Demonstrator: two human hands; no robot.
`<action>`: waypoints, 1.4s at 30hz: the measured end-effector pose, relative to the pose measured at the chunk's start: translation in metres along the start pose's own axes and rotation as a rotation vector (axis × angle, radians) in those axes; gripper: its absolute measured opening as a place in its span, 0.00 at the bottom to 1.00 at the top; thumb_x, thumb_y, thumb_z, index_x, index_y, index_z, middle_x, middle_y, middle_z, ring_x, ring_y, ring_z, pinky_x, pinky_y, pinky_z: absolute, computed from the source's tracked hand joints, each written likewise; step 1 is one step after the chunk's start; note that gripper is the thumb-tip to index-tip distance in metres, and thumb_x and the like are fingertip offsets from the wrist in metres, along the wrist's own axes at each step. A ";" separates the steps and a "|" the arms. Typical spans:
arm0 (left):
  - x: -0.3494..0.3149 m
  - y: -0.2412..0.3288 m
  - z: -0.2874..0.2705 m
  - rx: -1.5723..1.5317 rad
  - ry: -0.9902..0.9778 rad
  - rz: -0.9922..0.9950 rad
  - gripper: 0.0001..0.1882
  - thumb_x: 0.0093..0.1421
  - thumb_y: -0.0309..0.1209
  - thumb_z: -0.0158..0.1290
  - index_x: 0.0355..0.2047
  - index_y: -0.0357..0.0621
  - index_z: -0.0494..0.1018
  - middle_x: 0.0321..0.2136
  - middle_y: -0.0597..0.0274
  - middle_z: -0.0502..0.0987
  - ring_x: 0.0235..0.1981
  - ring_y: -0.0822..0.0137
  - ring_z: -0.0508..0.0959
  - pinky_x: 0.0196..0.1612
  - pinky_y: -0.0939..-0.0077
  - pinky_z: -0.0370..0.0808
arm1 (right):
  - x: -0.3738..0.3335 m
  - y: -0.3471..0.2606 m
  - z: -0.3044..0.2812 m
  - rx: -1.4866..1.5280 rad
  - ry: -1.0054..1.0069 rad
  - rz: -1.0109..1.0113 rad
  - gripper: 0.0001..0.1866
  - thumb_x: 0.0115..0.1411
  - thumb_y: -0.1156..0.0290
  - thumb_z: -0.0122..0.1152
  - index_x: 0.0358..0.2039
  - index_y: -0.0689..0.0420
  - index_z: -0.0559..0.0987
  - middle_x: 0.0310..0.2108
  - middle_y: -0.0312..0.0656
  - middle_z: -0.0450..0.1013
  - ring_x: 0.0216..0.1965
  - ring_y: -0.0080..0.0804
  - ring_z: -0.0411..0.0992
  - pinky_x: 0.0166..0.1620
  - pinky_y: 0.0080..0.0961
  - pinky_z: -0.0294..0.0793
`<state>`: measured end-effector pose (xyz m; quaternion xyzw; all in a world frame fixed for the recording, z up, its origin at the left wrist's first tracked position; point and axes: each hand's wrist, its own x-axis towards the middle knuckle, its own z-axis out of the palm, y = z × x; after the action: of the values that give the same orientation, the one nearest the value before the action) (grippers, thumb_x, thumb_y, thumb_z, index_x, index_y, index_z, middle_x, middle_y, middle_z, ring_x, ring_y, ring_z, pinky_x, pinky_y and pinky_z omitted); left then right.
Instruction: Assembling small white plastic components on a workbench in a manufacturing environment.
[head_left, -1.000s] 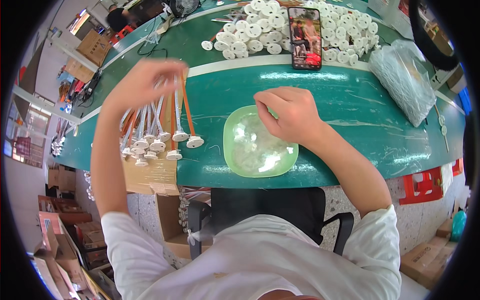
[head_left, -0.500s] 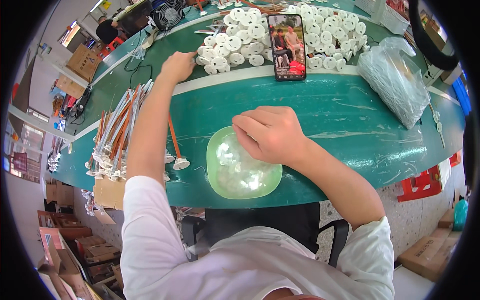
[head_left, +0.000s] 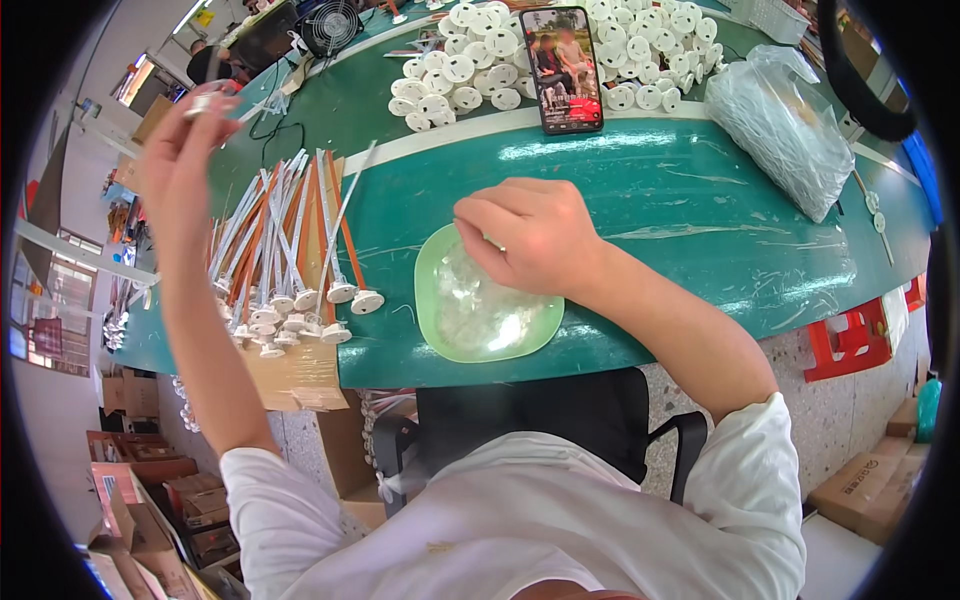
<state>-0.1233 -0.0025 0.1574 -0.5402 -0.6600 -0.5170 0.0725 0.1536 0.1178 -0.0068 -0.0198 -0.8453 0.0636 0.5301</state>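
Note:
My left hand [head_left: 185, 150] is raised at the far left, smeared by motion. Its fingers are closed on a small white round piece [head_left: 203, 103], blurred at the fingertips. Over a light green bowl [head_left: 424, 305], my right hand [head_left: 538, 232] is closed in a pinch; whatever it holds is too small to name. Small shiny clear bits [head_left: 478, 305] fill much of the bowl. Between my left forearm and the bowl lies a bundle of brown and silvery strips [head_left: 290, 225] with white round ends, partly on cardboard [head_left: 300, 375].
A large heap of white discs [head_left: 455, 70] lies across the back of the green table [head_left: 640, 240]. A phone [head_left: 563, 75] stands upright before it. At the right are a filled clear plastic bag [head_left: 775, 130] and a red stool [head_left: 848, 345]. A black fan [head_left: 332, 28] stands far left.
My left hand has swung left and nearer, away from the disc heap, now with a white piece at its fingers. My right hand stays over the bowl. The whole view has shifted slightly.

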 end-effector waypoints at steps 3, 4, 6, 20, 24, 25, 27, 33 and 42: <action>-0.052 0.019 0.057 -0.571 -0.174 -0.054 0.13 0.69 0.32 0.53 0.46 0.35 0.79 0.42 0.54 0.82 0.37 0.68 0.83 0.47 0.71 0.78 | 0.007 -0.003 -0.002 0.009 0.100 0.000 0.09 0.46 0.75 0.72 0.28 0.56 0.80 0.23 0.37 0.77 0.22 0.34 0.76 0.23 0.28 0.74; -0.063 0.021 0.074 -0.719 -0.186 -0.123 0.13 0.70 0.32 0.52 0.46 0.34 0.78 0.41 0.53 0.82 0.37 0.67 0.82 0.48 0.70 0.78 | 0.008 -0.003 -0.003 0.002 0.083 0.009 0.10 0.45 0.74 0.74 0.28 0.56 0.80 0.23 0.37 0.76 0.21 0.34 0.75 0.23 0.28 0.73; -0.075 0.019 0.107 -0.881 -0.205 -0.199 0.14 0.70 0.33 0.52 0.46 0.34 0.77 0.41 0.53 0.82 0.37 0.66 0.82 0.48 0.69 0.77 | 0.008 0.002 -0.002 -0.017 0.056 0.025 0.11 0.45 0.73 0.75 0.28 0.56 0.80 0.22 0.37 0.76 0.21 0.34 0.74 0.22 0.28 0.73; -0.125 0.010 0.154 -1.340 -0.452 -0.324 0.21 0.74 0.35 0.42 0.61 0.35 0.66 0.56 0.53 0.73 0.54 0.62 0.75 0.60 0.61 0.70 | 0.014 0.004 -0.004 -0.036 0.246 0.061 0.21 0.38 0.76 0.78 0.35 0.59 0.81 0.36 0.40 0.77 0.31 0.38 0.74 0.32 0.29 0.73; -0.140 0.003 0.147 -1.259 -0.506 -0.253 0.23 0.72 0.30 0.46 0.64 0.33 0.63 0.60 0.52 0.70 0.60 0.62 0.71 0.64 0.60 0.67 | 0.015 0.010 -0.007 -0.031 0.220 -0.122 0.20 0.39 0.77 0.78 0.35 0.60 0.83 0.34 0.41 0.77 0.31 0.38 0.75 0.32 0.28 0.75; -0.139 -0.002 0.143 -1.186 -0.525 -0.208 0.23 0.71 0.28 0.48 0.64 0.33 0.64 0.60 0.51 0.70 0.60 0.62 0.71 0.63 0.60 0.68 | 0.015 0.008 -0.006 -0.005 0.229 -0.141 0.19 0.39 0.79 0.77 0.35 0.61 0.83 0.33 0.41 0.77 0.31 0.38 0.76 0.32 0.28 0.76; -0.137 -0.009 0.135 -1.168 -0.547 -0.242 0.23 0.68 0.24 0.53 0.62 0.32 0.67 0.61 0.49 0.71 0.60 0.62 0.72 0.64 0.62 0.68 | 0.014 0.006 -0.005 0.019 0.223 -0.160 0.18 0.40 0.81 0.76 0.35 0.61 0.84 0.32 0.41 0.77 0.31 0.38 0.77 0.31 0.27 0.77; -0.134 -0.012 0.130 -1.247 -0.628 -0.375 0.23 0.68 0.24 0.53 0.62 0.32 0.68 0.60 0.51 0.72 0.59 0.62 0.73 0.63 0.62 0.69 | 0.015 0.003 -0.001 0.043 0.220 -0.155 0.19 0.38 0.86 0.69 0.35 0.62 0.84 0.32 0.41 0.77 0.29 0.37 0.77 0.30 0.27 0.78; -0.127 -0.021 0.137 -1.369 -0.723 -0.293 0.22 0.71 0.27 0.49 0.63 0.33 0.66 0.60 0.53 0.72 0.60 0.61 0.72 0.64 0.59 0.70 | 0.018 0.000 -0.002 -0.028 0.199 -0.185 0.17 0.38 0.87 0.69 0.33 0.62 0.84 0.31 0.41 0.77 0.29 0.37 0.76 0.30 0.27 0.78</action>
<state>-0.0250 0.0231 -0.0002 -0.5067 -0.2419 -0.6051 -0.5644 0.1474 0.1202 0.0104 0.0447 -0.7875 0.0002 0.6147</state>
